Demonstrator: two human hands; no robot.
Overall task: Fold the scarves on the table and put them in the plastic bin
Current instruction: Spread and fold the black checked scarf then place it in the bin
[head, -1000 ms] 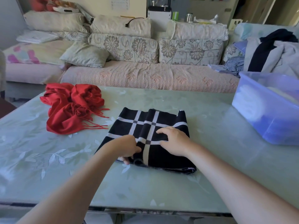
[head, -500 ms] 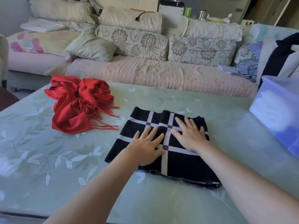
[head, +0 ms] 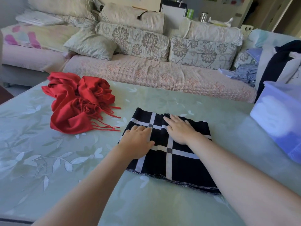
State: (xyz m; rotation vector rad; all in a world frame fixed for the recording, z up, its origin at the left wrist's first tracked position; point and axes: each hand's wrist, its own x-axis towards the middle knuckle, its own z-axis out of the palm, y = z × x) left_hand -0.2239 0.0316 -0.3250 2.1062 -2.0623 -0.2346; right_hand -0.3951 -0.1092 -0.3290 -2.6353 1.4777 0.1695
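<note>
Left hand (head: pixel 137 142) flat, palm down, fingers straight; right hand (head: pixel 180 130) likewise; forearms extended forward.

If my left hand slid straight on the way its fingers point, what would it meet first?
Probably nothing: the left hand would cross the rest of the black scarf, passing just beside the right hand, then bare table towards the sofa.

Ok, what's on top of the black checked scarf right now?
Two flat hands: the left hand near the left edge of the black checked scarf, the right hand toward its far edge. Nothing else lies on it. Its lower folded layers are covered by the top layer.
</note>
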